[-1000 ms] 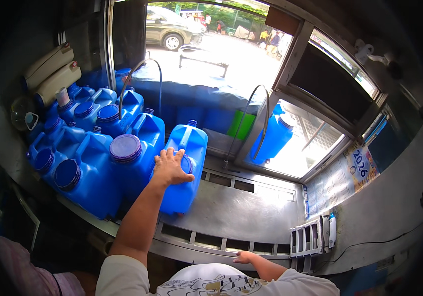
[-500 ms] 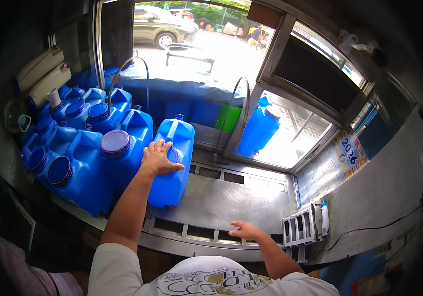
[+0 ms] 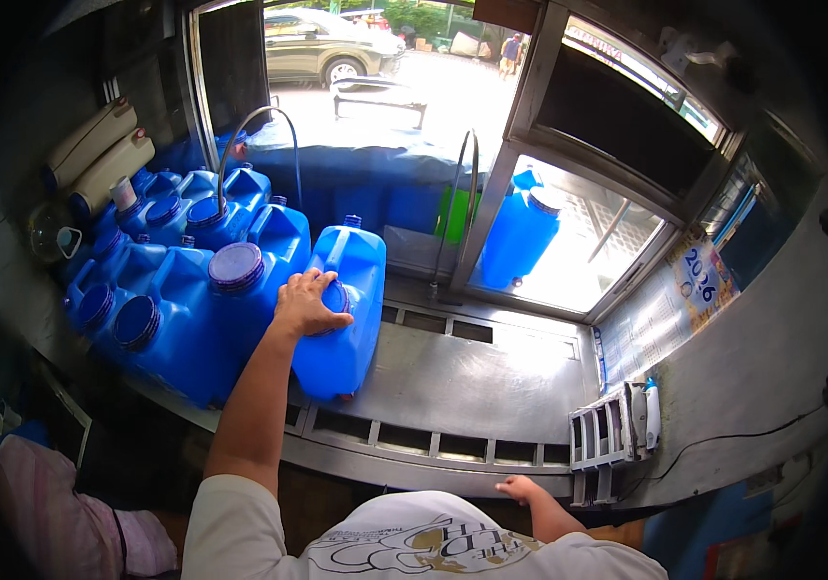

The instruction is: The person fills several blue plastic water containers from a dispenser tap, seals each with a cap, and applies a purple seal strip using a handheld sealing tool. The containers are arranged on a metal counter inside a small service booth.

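My left hand (image 3: 307, 304) lies over the blue screw cap (image 3: 335, 298) of a blue plastic water jug (image 3: 351, 338), its fingers and thumb curved round the cap. This jug stands upright on the metal counter, at the right end of a group of similar jugs. Beside it is another blue jug with a wide, pale-topped cap (image 3: 236, 266). My right hand (image 3: 522, 489) is at the counter's front edge, away from the jugs. Its fingers look loosely curled, and nothing shows in them.
More blue jugs (image 3: 177, 329) crowd the counter's left side. Two curved metal spouts (image 3: 295, 159) (image 3: 472, 159) rise behind. Beyond the window pane stands another blue jug (image 3: 520, 237). A grey rack (image 3: 607, 430) and a calendar (image 3: 699, 280) are at right. Slots (image 3: 462, 447) line the counter's front.
My right hand has drawn back toward my body and its fingers have curled in. My left hand stays on the jug's cap. The whole view has shifted slightly.
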`<state>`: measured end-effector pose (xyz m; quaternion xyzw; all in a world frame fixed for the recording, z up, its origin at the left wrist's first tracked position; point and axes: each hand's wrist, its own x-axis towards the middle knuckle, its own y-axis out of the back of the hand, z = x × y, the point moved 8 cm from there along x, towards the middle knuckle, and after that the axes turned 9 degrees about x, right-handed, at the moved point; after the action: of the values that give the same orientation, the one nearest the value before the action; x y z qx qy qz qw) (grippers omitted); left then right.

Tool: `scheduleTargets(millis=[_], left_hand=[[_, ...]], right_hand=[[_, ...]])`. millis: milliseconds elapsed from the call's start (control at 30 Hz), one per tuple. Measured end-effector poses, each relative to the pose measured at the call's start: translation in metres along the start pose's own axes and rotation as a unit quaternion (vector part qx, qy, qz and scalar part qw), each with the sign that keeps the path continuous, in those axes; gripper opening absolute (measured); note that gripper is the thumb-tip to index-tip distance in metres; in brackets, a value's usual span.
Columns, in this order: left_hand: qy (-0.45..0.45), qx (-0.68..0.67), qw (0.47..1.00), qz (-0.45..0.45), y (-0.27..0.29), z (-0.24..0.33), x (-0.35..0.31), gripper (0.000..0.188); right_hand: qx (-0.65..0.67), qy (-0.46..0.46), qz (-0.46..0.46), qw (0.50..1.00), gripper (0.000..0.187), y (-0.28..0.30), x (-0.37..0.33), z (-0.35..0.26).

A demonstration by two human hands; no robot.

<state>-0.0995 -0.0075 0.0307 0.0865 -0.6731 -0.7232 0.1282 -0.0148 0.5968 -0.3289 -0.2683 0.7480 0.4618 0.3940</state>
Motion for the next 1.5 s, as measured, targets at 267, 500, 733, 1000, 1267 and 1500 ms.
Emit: scheduleTargets(millis=[267,500,733,1000,1267,1500], left_hand=[[0.117,0.048,0.992,0.024,-0.009,0.010,-0.021,0.101],[0.268,0.013,0.963,0.028,-0.011,0.023,-0.028,0.115],[0.280,0.052,0.958,0.040,-0.007,0.012,-0.034,0.110],[0.282,0.061,0.957,0.040,-0.014,0.006,-0.032,0.111],[0.297,0.074,0.951,0.044,-0.003,0.032,-0.035,0.111],[0.098,0.178,0.942,0.268,-0.055,0.107,-0.111,0.111]], right_hand=[[-0.015,0.023,-0.040,0.999,0.058,-0.003,0.036,0.087],[-0.275,0.402,0.177,0.855,0.044,0.107,0.076,0.046],[-0.083,0.144,0.115,0.979,0.047,0.101,0.093,0.132],[-0.054,-0.012,-0.071,0.996,0.054,0.065,0.095,0.226],[0.095,0.051,0.019,0.994,0.044,0.101,0.100,0.202],[0.041,0.033,0.050,0.997,0.041,0.114,0.036,0.193]])
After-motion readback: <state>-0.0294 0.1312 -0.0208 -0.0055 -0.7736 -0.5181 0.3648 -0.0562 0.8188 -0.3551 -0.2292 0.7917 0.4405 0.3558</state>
